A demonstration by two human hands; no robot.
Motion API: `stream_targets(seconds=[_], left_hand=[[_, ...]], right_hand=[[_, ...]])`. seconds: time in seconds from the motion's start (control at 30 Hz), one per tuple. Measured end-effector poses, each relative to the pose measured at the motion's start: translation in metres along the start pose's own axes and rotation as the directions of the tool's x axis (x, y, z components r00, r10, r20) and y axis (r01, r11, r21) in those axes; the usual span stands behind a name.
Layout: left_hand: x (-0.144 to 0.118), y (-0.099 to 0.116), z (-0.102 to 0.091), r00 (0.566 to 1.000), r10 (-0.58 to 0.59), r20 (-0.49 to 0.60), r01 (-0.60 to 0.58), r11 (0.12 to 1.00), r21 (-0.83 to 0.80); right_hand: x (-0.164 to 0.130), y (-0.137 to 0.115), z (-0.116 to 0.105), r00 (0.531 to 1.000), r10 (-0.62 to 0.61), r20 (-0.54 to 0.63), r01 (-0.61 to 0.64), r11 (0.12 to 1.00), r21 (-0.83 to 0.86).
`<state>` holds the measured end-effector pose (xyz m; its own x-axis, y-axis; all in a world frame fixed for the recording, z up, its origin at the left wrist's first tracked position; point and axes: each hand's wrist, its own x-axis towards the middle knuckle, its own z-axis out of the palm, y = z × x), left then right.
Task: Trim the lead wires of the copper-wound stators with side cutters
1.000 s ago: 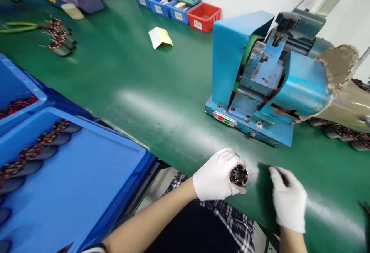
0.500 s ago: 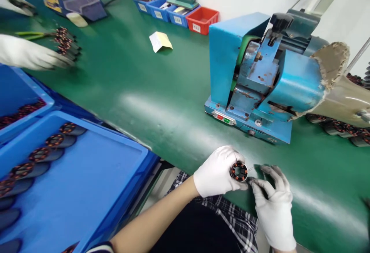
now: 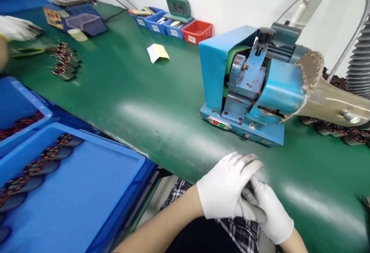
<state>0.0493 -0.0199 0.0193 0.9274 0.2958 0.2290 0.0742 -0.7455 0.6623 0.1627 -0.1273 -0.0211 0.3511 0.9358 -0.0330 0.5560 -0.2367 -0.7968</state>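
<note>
While the green bench (image 3: 150, 102) is spread beyond the grip, a blue machine (image 3: 214, 64) is seen just past it and a blue tray (image 3: 86, 191) of wound stators (image 3: 50, 152) well to its left. The left hand (image 3: 225, 187) is folded over the right hand (image 3: 271, 214) at the bench edge. Whether anything is clamped between them cannot be told. Anything small held there could be lost over that edge if the clasp were loosened. Far beyond, 10:44 can be read on the clock (image 3: 178, 7).

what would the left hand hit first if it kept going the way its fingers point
The left hand points up and to the right across the green table. Going straight on, it would probably meet the base of the blue machine first, though depth is hard to judge.
</note>
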Motion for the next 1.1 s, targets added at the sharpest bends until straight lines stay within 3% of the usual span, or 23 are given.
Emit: stream_targets(seconds=[0.1,0.17,0.23,0.37,0.5,0.57,0.63,0.7,0.83,0.9,0.97,1.03,1.07,1.1], left_hand=[[-0.007,-0.016,0.005,0.997,-0.048,0.065,0.050,0.998,-0.029],[-0.012,-0.020,0.006,0.993,-0.063,0.101,0.068,0.997,-0.048],[-0.014,-0.021,0.006,0.990,-0.082,0.118,0.087,0.995,-0.042],[-0.015,-0.021,0.012,0.988,-0.096,0.125,0.092,0.995,0.042],[-0.013,-0.021,0.018,0.987,-0.070,0.147,0.047,0.987,0.151],[-0.012,-0.019,0.019,0.986,-0.070,0.153,0.040,0.981,0.190],[-0.012,-0.017,0.020,0.986,-0.083,0.147,0.052,0.979,0.198],[-0.012,-0.016,0.020,0.986,-0.089,0.143,0.062,0.981,0.184],[-0.013,-0.015,0.023,0.987,-0.105,0.119,0.081,0.978,0.190],[-0.014,-0.015,0.024,0.989,-0.111,0.097,0.091,0.977,0.193],[-0.014,-0.016,0.025,0.991,-0.105,0.086,0.089,0.980,0.177],[-0.014,-0.017,0.025,0.991,-0.098,0.094,0.082,0.983,0.161],[-0.014,-0.017,0.025,0.990,-0.094,0.100,0.078,0.984,0.158],[-0.014,-0.017,0.024,0.990,-0.094,0.104,0.077,0.984,0.159]], right_hand=[[-0.003,0.007,0.000,0.995,-0.023,0.101,0.034,0.993,-0.109],[-0.007,0.009,0.002,1.000,-0.003,0.008,0.005,0.981,-0.194],[-0.010,0.009,0.004,0.996,0.049,-0.072,-0.061,0.982,-0.177],[-0.009,0.001,0.002,0.958,0.285,-0.033,-0.277,0.947,0.160],[-0.004,-0.003,-0.009,0.874,0.465,0.138,-0.470,0.742,0.478],[-0.003,0.000,-0.018,0.836,0.531,0.140,-0.491,0.609,0.622],[-0.005,0.005,-0.026,0.812,0.583,0.036,-0.421,0.540,0.729],[-0.008,0.008,-0.028,0.817,0.575,-0.053,-0.377,0.600,0.705],[-0.013,0.005,-0.012,0.911,0.408,-0.066,-0.368,0.873,0.321],[-0.015,0.005,-0.005,0.915,0.382,-0.128,-0.350,0.911,0.219],[-0.016,0.010,-0.005,0.856,0.443,-0.266,-0.376,0.887,0.266],[-0.018,0.016,-0.010,0.757,0.507,-0.412,-0.372,0.853,0.366],[-0.019,0.018,-0.014,0.730,0.512,-0.453,-0.355,0.850,0.388],[-0.020,0.020,-0.017,0.742,0.481,-0.467,-0.327,0.868,0.375]])
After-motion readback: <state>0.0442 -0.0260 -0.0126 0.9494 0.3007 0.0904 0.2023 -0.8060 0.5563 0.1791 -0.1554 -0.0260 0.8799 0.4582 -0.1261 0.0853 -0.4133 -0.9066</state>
